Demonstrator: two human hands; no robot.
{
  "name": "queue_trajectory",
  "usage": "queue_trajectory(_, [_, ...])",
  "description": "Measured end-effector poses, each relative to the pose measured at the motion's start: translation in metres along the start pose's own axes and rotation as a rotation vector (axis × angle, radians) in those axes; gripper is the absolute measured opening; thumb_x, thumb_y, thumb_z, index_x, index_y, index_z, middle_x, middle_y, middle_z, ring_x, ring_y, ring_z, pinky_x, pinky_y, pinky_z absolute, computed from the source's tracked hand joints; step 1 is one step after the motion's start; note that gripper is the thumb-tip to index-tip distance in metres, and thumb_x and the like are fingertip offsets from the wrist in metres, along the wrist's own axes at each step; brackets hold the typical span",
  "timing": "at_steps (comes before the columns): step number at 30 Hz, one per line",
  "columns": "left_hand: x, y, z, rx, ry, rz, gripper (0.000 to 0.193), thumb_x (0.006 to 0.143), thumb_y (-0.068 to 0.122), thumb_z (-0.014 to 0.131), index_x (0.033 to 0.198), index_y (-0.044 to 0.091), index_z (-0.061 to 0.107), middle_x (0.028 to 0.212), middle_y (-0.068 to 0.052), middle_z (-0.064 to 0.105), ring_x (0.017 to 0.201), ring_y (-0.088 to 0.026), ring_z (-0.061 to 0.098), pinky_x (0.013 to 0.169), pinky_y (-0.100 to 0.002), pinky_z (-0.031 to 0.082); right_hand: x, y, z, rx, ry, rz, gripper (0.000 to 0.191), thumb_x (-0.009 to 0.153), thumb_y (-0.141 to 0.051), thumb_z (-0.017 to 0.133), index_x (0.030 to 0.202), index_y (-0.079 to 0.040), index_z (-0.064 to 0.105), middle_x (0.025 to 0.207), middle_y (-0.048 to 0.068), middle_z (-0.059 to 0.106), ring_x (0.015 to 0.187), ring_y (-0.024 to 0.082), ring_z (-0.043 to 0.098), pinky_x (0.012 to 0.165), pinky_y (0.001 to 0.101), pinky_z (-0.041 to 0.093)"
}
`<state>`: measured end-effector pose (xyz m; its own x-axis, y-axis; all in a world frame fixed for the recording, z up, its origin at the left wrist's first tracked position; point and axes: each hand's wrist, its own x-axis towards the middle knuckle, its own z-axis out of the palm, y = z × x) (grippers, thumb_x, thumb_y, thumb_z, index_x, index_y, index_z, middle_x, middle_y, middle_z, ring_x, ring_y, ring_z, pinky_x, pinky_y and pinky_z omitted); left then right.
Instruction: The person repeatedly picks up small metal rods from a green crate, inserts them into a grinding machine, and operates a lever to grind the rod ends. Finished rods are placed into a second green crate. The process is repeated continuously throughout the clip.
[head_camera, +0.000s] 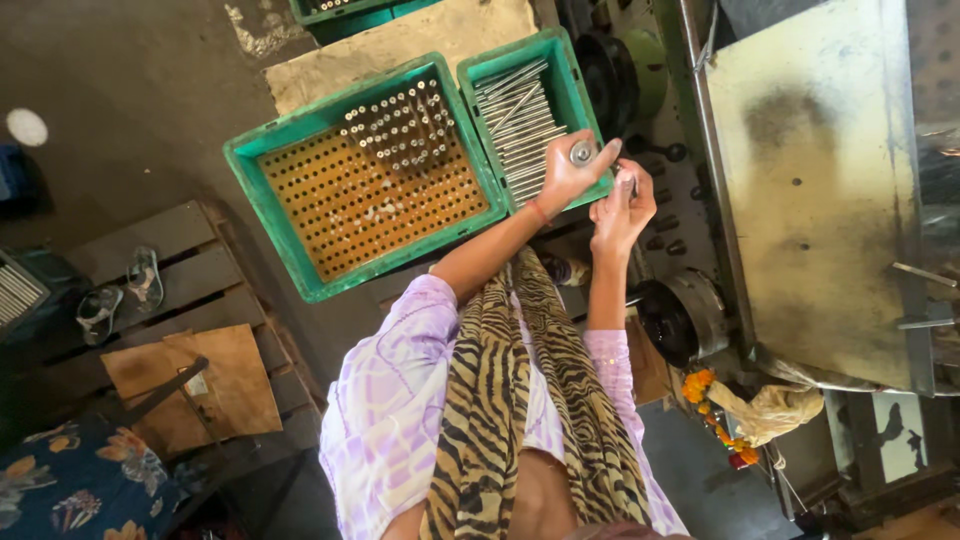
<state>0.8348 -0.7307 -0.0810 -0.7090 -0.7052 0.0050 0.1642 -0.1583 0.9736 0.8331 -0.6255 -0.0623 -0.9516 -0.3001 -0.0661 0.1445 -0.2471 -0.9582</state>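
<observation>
Left hand (572, 175) grips a metal rod (583, 152) above the rod crate (570, 90); right hand (622, 212), beside it, closed on something unclear.

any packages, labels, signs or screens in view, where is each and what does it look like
No signs or screens show.
Small label: pale tag on the brown board at lower left, too small to make out.
Large crate: green, rectangular, centre, with an orange perforated tray holding upright pins.
Small crate: green, right of it, with metal rods lying flat; left hand and right hand beside it.
</observation>
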Motion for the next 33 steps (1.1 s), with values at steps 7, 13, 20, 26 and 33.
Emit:
queue_trajectory(7, [-0.002,0.004,-0.018,0.303,-0.428,-0.038,0.042,0.097,0.044,0.069,0.093,0.003,0.066,0.066,-0.009,0.061,0.062,-0.014,0.053,0.052,-0.035,0.041,0.012,-0.002,0.005,0.155,0.213,-0.152,0.024,0.102,-0.017,0.074,0.118,-0.001,0.065,0.070,0.001,0.055,0.048,0.006,0.039,0.044,0.0271,0.031])
queue_trajectory(13, [0.032,-0.019,-0.056,1.079,-0.526,0.106,0.036,0.092,0.020,0.066,0.119,-0.002,0.058,0.106,-0.025,0.068,0.099,-0.040,0.066,0.083,-0.050,0.053,0.022,-0.032,-0.028,0.296,0.411,-0.332,0.023,0.100,-0.018,0.076,0.114,-0.003,0.067,0.065,-0.006,0.044,0.044,0.003,0.030,0.040,0.0261,0.028])
queue_trajectory(20, [0.079,-0.019,-0.134,1.169,-0.343,0.558,0.066,0.069,0.018,0.067,0.127,-0.009,0.053,0.123,-0.029,0.060,0.116,-0.044,0.054,0.099,-0.049,0.043,-0.033,-0.012,-0.083,-0.011,0.587,-0.271,0.028,0.101,-0.025,0.075,0.116,-0.004,0.066,0.072,0.001,0.055,0.046,0.006,0.033,0.042,0.0244,0.029])
queue_trajectory(26, [0.026,-0.015,-0.238,1.407,-0.325,-0.304,0.043,0.095,0.032,0.064,0.125,0.002,0.060,0.132,-0.021,0.055,0.118,-0.044,0.056,0.098,-0.059,0.047,-0.091,0.010,-0.132,-0.087,0.757,-0.165,0.024,0.099,-0.019,0.073,0.117,-0.004,0.066,0.080,-0.003,0.057,0.047,0.006,0.033,0.042,0.0236,0.026])
queue_trajectory(33, [0.035,-0.042,-0.239,1.512,-0.220,-0.244,0.059,0.090,0.040,0.069,0.134,0.004,0.054,0.143,-0.019,0.047,0.134,-0.057,0.037,0.100,-0.063,0.043,-0.092,0.020,-0.142,-0.194,0.702,-0.196,0.021,0.103,-0.019,0.071,0.117,-0.003,0.067,0.072,-0.002,0.048,0.049,0.005,0.030,0.044,0.0236,0.024])
